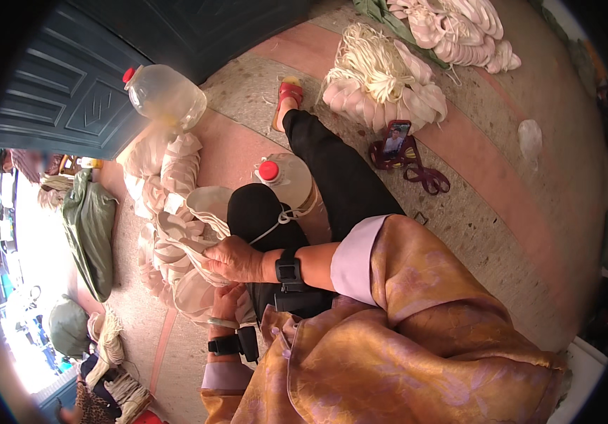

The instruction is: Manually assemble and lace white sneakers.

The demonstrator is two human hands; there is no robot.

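The pale fabric piece [197,256] is located in front of the person's bent knee, at the near edge of a row of similar pale pieces [177,169]. The right hand [235,259] is closed, pinching the fabric between thumb and fingers; a white cord [269,231] runs beside it. The left hand [226,297] is at the fabric's lower edge; its grip is partly hidden and cannot be determined. A clear jug [291,182] with a red cap stands beyond the knee; a second jug [166,97] is near the dark panelled door [50,78]. The floor [487,233] is speckled grey with reddish bands. A green sack [88,233] lies by the bright opening at left. The phone [396,138] has a lit screen; any lettering on it is too small to read.
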